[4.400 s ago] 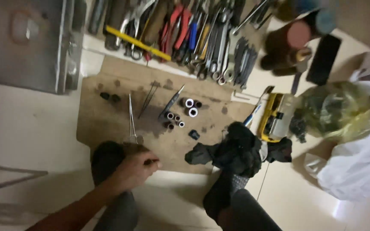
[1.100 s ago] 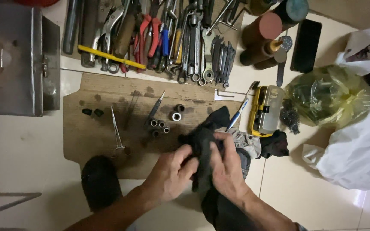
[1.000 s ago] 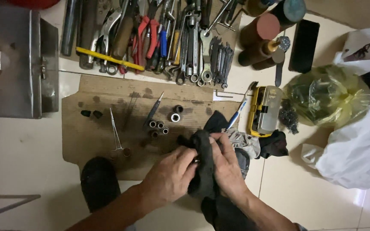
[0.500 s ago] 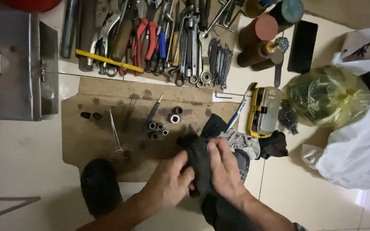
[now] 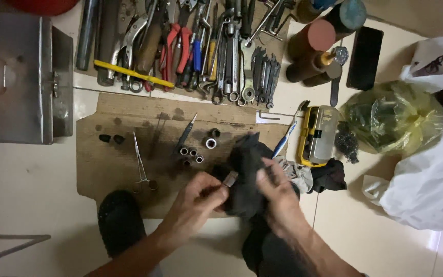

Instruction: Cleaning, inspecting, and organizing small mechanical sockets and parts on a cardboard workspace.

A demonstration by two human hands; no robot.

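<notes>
My left hand [image 5: 193, 202] pinches a small metal socket [image 5: 230, 179] at its fingertips, just above the cardboard sheet [image 5: 108, 159]. My right hand [image 5: 278, 197] grips a dark rag [image 5: 247, 169] that drapes down beside the socket, touching it. Several more small sockets [image 5: 196, 151] lie in a cluster on the cardboard just beyond my hands, with a pair of thin forceps [image 5: 140, 164] to their left and a slim dark pick [image 5: 184, 136] above them.
A row of pliers, wrenches and screwdrivers [image 5: 196, 46] lies along the far side. A grey metal toolbox [image 5: 19, 77] sits at left, a yellow bit case [image 5: 318, 134] and plastic bags [image 5: 396, 120] at right. A black sock-covered foot [image 5: 121, 220] rests near my left arm.
Both hands were pressed together working the rag around something. Now my left hand has drawn slightly left and the small socket shows at its fingertips outside the rag.
</notes>
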